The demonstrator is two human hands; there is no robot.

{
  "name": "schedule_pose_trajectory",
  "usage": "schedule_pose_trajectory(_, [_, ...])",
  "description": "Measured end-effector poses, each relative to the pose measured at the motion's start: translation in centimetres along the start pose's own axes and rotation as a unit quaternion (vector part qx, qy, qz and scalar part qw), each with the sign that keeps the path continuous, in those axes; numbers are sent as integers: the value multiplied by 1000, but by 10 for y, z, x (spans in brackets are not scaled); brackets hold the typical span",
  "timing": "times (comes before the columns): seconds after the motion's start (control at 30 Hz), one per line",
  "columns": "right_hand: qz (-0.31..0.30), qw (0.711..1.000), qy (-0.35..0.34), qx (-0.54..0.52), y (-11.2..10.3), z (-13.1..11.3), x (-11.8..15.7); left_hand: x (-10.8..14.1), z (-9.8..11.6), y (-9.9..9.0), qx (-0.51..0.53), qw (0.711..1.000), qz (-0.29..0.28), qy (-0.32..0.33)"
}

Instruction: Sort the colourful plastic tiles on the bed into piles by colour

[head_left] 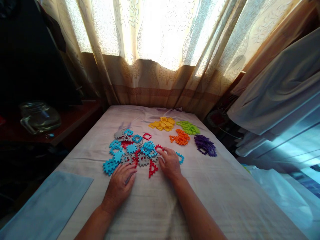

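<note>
A mixed pile of notched plastic building pieces lies on the cloth-covered table, with blue pieces (131, 148), grey pieces (143, 160) and red pieces (153, 168) jumbled together. At the pile's near left edge rests my left hand (122, 180), open, its fingers stretched over the closest grey and red pieces. My right hand (170, 163) is at the pile's right side, thumb and fingers apart. Its fingertips are at a red frame piece (159, 147) and the blue pieces beside it. Partly behind that hand lies a blue frame piece (180, 158).
Farther back are single-colour heaps: yellow pieces (163, 123), green pieces (188, 127), orange pieces (180, 137) and purple pieces (205, 145). A light blue cloth (50, 203) covers the table's left front. A glass jug (40, 116) stands on the side table; curtains (150, 80) hang behind.
</note>
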State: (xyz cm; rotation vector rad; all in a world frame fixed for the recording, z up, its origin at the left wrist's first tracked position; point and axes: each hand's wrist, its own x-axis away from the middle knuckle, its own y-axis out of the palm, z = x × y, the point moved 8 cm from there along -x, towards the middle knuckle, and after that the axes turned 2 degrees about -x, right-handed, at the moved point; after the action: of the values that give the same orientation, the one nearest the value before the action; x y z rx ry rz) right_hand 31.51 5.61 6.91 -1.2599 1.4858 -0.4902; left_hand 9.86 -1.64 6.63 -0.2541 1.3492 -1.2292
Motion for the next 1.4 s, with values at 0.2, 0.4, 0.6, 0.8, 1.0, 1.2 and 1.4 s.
schedule_pose_trajectory(0.2, [-62, 998, -21, -13, 25, -14, -11, 1, 1, 0, -2, 1000, -4, -1])
schedule_pose_trajectory(0.4, [-48, 995, -58, -65, 12, -8, -12, 1, 0, -1, 1, 1000, -7, -7])
schedule_pose_trajectory(0.6, [-61, 995, -19, -82, -21, 31, -24, 0, 2, -3, 2, 1000, -7, 4])
schedule_pose_trajectory(0.8, [-93, 993, 66, -36, -37, 91, -20, 0, 1, -4, -1, 1000, -3, 7])
schedule_pose_trajectory(1.0, [-138, 982, 125, -18, -36, 118, -10, 0, 0, -3, -3, 1000, -7, 8])
schedule_pose_trajectory(1.2, [-90, 989, 106, -44, -39, 99, -16, 0, -1, -3, 4, 1000, -1, 5])
schedule_pose_trajectory(1.4, [-92, 989, 14, -114, -8, 21, -35, -1, 1, -6, 8, 1000, 1, -1])
